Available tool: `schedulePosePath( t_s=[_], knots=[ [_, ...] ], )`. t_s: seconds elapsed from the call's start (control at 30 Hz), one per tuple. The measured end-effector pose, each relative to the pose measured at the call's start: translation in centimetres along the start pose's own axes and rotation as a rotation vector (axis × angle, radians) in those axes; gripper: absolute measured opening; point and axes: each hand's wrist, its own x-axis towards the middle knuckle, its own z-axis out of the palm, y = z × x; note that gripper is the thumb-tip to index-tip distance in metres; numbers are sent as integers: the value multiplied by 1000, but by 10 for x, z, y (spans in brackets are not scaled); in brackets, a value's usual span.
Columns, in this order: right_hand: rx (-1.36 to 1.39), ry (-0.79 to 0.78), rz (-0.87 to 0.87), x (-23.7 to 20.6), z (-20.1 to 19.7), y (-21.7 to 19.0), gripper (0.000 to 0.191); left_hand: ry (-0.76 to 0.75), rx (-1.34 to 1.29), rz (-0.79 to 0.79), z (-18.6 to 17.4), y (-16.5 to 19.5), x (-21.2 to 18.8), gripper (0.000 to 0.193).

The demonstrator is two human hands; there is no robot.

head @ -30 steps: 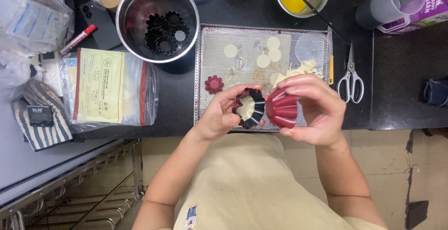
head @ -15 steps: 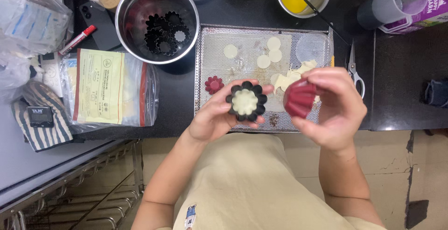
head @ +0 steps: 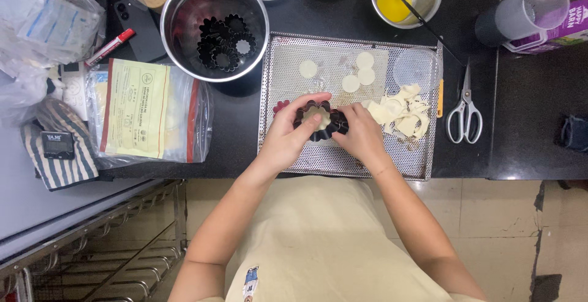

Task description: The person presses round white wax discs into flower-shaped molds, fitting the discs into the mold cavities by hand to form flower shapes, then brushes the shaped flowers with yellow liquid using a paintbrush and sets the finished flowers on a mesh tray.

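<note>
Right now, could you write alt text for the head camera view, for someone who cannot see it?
Seen from above, a person's left hand and right hand together hold a small dark fluted tart mould lined with pale dough over a perforated metal baking tray. Round dough discs and dough scraps lie on the tray; a steel bowl of empty dark moulds stands beside it.

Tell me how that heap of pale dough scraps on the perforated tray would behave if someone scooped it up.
The dough scraps look thin and ragged, lying folded over each other, so they would probably droop and flop rather than hold shape. Being loose pieces, the heap would likely come apart. They seem light, and may stick together where they overlap on the perforated tray.
</note>
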Motion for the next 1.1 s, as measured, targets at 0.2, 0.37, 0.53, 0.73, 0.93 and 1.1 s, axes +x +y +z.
schedulePosePath(
  t_s=[0.2,0.37,0.53,0.73,0.93,1.1],
  knots=[
    [391,133,72,4,-33,-13,51,-9,91,64,3,6,-1,29],
    [648,321,-112,-9,-86,-40,53,26,106,11,7,9,1,26],
    [688,333,-193,-17,-116,-61,56,7,92,7,10,9,2,25],
    [667,344,-266,-22,-123,-71,58,-11,50,-4,9,7,2,27],
    [760,359,-213,-25,-129,-70,56,-144,-557,-178,2,18,-4,50],
    [732,382,-249,-28,-135,-67,54,-156,-603,-202,6,34,-10,60]
  ],
)
